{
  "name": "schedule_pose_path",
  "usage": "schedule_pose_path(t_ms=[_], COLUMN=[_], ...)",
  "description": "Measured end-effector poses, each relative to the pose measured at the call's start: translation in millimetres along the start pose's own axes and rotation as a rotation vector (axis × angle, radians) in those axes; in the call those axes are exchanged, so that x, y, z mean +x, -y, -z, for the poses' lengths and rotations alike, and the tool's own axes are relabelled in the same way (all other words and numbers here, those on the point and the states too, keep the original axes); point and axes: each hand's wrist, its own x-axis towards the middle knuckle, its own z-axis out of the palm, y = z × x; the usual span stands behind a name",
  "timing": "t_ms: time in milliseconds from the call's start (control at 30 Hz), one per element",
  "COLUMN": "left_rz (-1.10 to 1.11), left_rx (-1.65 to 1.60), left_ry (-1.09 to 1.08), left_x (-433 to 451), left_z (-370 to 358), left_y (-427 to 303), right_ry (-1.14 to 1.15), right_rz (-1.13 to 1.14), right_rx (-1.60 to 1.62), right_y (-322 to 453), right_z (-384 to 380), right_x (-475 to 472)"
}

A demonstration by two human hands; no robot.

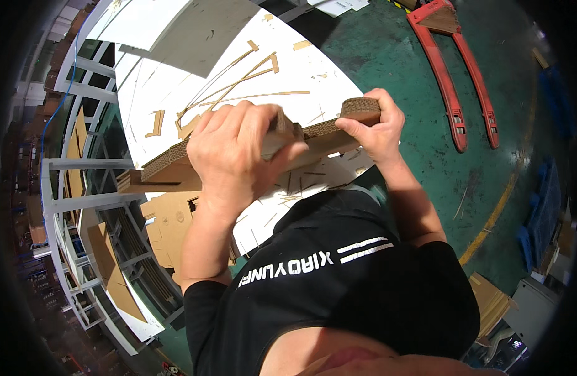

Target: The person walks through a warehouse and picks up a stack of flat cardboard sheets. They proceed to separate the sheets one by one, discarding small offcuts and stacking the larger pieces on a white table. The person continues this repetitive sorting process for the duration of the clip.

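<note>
A thick stack of die-cut corrugated cardboard (333, 134) is held above a white table, its fluted edges turned upward. My left hand (234, 152) is wrapped over the middle of the stack, around a raised part beside a notch; the fingertips are slightly blurred and partly hidden. My right hand (380, 127) grips the rounded end tab (360, 110) of the stack, thumb on the near face. The left end (166, 162) of the stack reaches past my left hand, with a slot in its lower part.
Thin cardboard offcuts (241, 82) and scraps lie on the white table (326, 77). A flat brown cardboard sheet (168, 225) is at lower left, near a pale metal frame (93, 164). Red pallet-truck forks (441, 80) rest on the green floor (387, 51).
</note>
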Motion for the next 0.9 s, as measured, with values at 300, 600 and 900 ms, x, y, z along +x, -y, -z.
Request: schedule_pose_path(t_ms=[300, 600, 900], left_rz=[-0.297, -0.262, -0.241], left_rx=[-0.297, -0.329, -0.322], left_ry=[-0.003, -0.029, -0.035], left_x=[-0.7, -1.2, 3.1], left_z=[4.5, -0.3, -0.5], left_y=[39.7, 44.6, 43.6], right_ry=[-0.060, 0.332, 0.263], right_rz=[0.086, 0.667, 0.616], right_rx=[-0.111, -0.510, -0.641], right_y=[-10.3, 12.7, 5.8], right_z=[-24.6, -54.7, -71.7], right_x=[20.4, 9.7, 20.9])
